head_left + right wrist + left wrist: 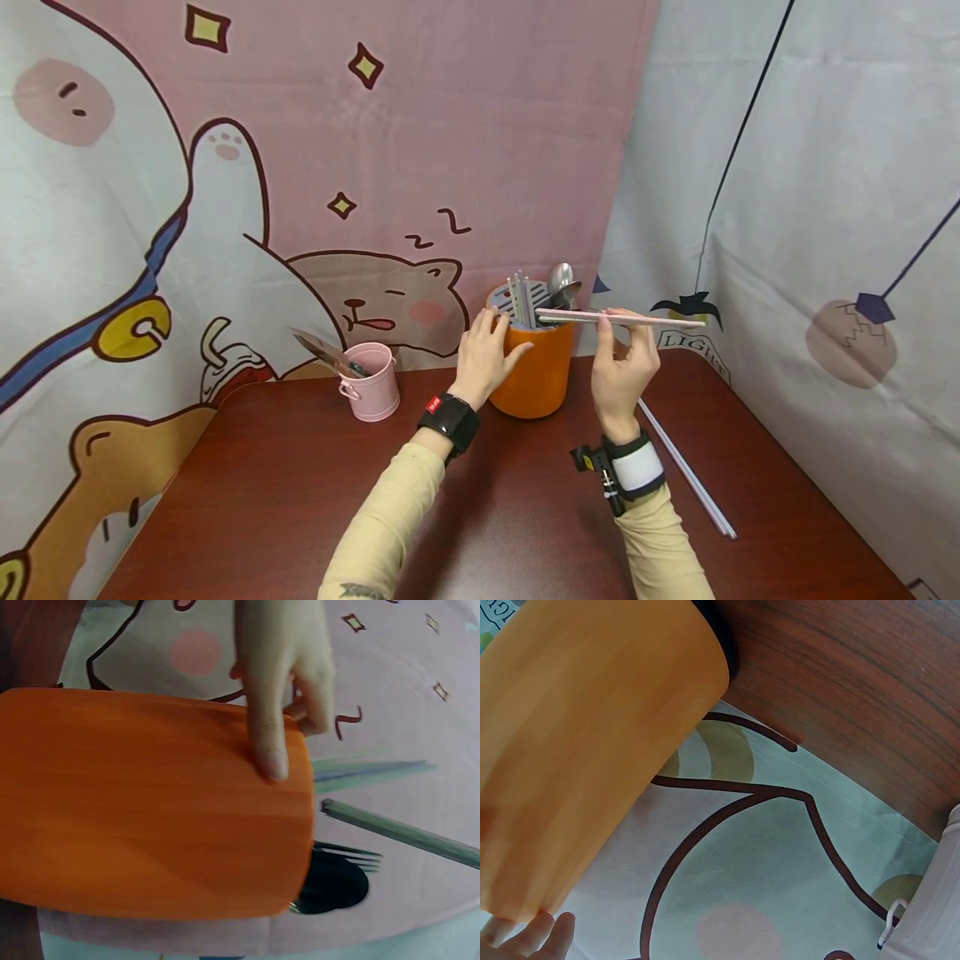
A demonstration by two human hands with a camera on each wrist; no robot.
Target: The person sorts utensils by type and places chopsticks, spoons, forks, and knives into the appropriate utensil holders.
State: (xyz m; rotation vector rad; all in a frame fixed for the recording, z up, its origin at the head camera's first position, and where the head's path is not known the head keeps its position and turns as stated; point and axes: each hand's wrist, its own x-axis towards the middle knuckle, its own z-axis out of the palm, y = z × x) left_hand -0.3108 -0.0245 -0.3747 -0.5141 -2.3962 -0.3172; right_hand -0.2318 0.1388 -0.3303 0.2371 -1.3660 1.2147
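An orange utensil holder stands upright on the table, with chopsticks, spoons and a fork sticking out of its slotted top. My left hand holds its upper left side; the thumb lies on the front and the other fingers reach the side and rim. Level above the holder's right edge, my right hand pinches pale pinkish chopsticks between thumb and fingers. Their left ends come near the upright chopsticks; whether they touch cannot be told.
To the left stands a small pink bucket with long flat utensils, possibly knives, leaning out. More chopsticks lie on the brown table at the right. A printed cloth hangs close behind the holder.
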